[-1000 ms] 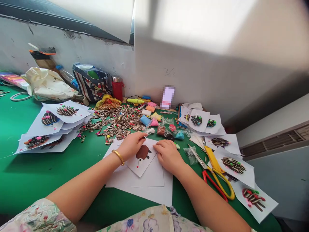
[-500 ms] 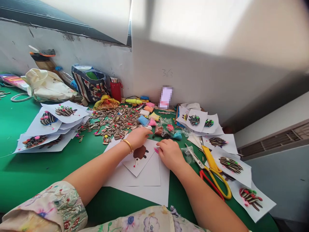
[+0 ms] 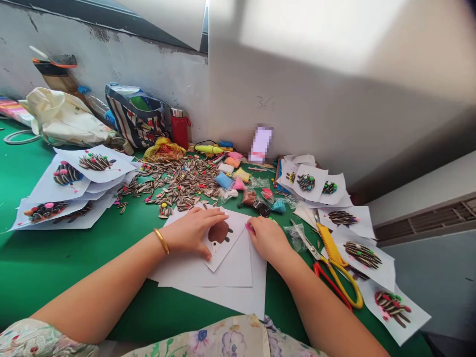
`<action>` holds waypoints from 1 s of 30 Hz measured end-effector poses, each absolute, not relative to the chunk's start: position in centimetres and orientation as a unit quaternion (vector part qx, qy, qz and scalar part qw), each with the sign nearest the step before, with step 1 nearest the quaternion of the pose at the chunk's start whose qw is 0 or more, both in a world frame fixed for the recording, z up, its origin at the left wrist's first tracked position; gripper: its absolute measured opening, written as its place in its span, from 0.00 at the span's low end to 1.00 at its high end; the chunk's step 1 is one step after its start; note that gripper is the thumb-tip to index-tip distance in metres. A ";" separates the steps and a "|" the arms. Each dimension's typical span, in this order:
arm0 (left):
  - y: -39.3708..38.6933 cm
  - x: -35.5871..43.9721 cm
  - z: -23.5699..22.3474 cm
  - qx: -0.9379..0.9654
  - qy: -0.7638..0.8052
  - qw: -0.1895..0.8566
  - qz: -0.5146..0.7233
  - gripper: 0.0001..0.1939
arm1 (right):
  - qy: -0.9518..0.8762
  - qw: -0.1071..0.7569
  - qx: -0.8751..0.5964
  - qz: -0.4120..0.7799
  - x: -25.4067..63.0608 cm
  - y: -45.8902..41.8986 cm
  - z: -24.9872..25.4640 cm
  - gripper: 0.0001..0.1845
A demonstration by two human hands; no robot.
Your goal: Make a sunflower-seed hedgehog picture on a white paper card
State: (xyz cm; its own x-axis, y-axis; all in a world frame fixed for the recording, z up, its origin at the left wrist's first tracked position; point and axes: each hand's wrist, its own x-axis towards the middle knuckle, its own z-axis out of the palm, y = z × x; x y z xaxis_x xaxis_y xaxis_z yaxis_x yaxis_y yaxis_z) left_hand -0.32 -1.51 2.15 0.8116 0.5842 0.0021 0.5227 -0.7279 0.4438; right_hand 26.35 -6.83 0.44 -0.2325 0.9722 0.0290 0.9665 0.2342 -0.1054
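A small white paper card (image 3: pixel 223 258) lies turned at an angle on larger white sheets (image 3: pixel 256 295). It bears a brown clay hedgehog shape (image 3: pixel 218 231) with small dark feet and a dotted eye. My left hand (image 3: pixel 191 230) rests over the card's left side, fingers stretched out and thumb by the lower edge. At the card's right corner, my right hand (image 3: pixel 269 240) pinches a bit of pink clay (image 3: pixel 248 226) between thumb and fingers. Beyond both hands are clay packets, among them blue (image 3: pixel 224 181) and brown (image 3: pixel 248 197).
Sunflower seeds (image 3: pixel 186 176) are heaped behind the sheets. Finished seed hedgehog cards lie stacked at left (image 3: pixel 74 193) and spread at right (image 3: pixel 368 255). Scissors (image 3: pixel 334 267) and a yellow cutter (image 3: pixel 330 245) lie near my right forearm. A red flask (image 3: pixel 180 131) stands at the back.
My left hand has come back toward me from the clay packets and now lies on the card. My right hand still holds the pink clay at the card's corner.
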 end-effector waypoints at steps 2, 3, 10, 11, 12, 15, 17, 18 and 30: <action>-1.5 -0.3 1.9 0.931 0.295 0.208 0.062 0.56 | -0.779 0.053 -0.623 0.046 26.3 -6.9 0.5 0.07; -1.4 -0.2 1.8 0.932 0.292 0.207 0.060 0.55 | -0.778 0.062 -0.623 0.051 26.2 -6.9 0.7 0.07; -0.8 -0.2 1.1 0.930 0.277 0.229 0.075 0.55 | -0.806 0.132 -0.568 0.103 25.1 -7.8 2.3 0.08; -0.8 -0.2 1.1 0.929 0.275 0.234 0.079 0.55 | -0.812 0.128 -0.558 0.112 25.0 -7.9 2.3 0.08; -0.7 -0.3 1.1 0.928 0.274 0.238 0.083 0.55 | -0.817 0.123 -0.550 0.118 24.8 -8.0 2.2 0.08; -0.6 -0.5 1.1 0.924 0.271 0.251 0.098 0.55 | -0.824 0.113 -0.542 0.124 24.4 -8.2 1.9 0.08; -0.5 -0.5 1.1 0.919 0.275 0.261 0.109 0.54 | -0.824 0.112 -0.540 0.127 24.1 -8.3 1.7 0.08; -0.5 -0.5 1.1 0.916 0.278 0.267 0.113 0.54 | -0.823 0.113 -0.541 0.128 24.0 -8.3 1.6 0.08; -0.5 -0.8 0.7 0.913 0.315 0.233 0.115 0.51 | -0.844 0.117 -0.515 0.097 23.8 -8.3 1.0 0.08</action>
State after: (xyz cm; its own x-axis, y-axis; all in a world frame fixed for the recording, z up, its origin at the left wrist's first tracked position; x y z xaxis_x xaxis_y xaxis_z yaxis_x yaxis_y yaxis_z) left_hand -0.78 -0.46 0.74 0.7751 0.6286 0.0639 0.5213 -0.6933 0.4975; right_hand 23.81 -8.34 1.04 -0.4429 0.8912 0.0975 0.8459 0.4515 -0.2839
